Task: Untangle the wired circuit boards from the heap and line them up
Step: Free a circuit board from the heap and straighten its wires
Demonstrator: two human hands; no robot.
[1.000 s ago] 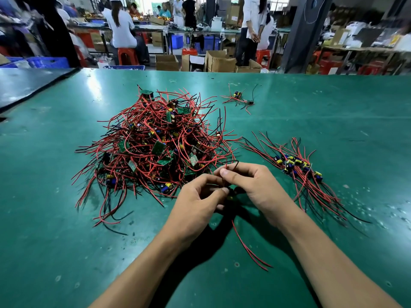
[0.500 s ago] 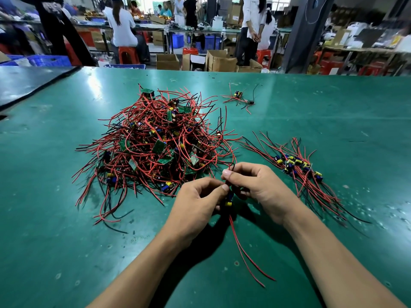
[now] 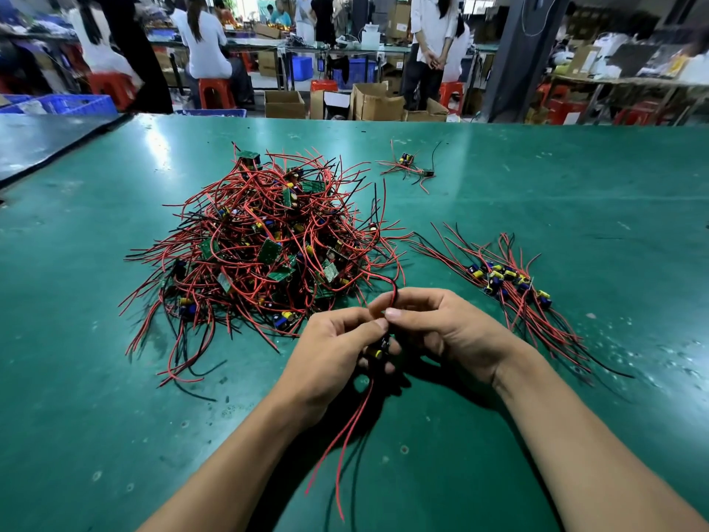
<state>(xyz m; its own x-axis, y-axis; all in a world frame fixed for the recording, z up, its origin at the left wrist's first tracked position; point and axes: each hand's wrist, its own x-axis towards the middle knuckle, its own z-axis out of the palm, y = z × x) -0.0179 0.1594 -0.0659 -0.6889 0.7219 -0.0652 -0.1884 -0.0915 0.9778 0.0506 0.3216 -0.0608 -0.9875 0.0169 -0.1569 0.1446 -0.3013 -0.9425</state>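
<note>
A big heap of small green circuit boards with red and black wires [image 3: 264,255] lies on the green table, left of centre. To the right, several boards lie side by side in a row [image 3: 506,280], their wires fanned out. My left hand [image 3: 330,359] and my right hand [image 3: 452,332] meet in front of the heap, both pinching one wired circuit board [image 3: 378,351]. Its yellow capacitor shows between my fingers. Its red wires hang down toward me, and another pair arcs up over my right fingers.
Two loose wired boards [image 3: 410,167] lie farther back on the green table [image 3: 575,209]. A dark mat [image 3: 42,140] covers the far left corner. Behind the table stand cardboard boxes [image 3: 376,101], red stools and several people at other benches.
My hands have lifted the board slightly off the table and turned it. Its red wires now hang straighter toward me, and the upper wires arc higher above my right fingers.
</note>
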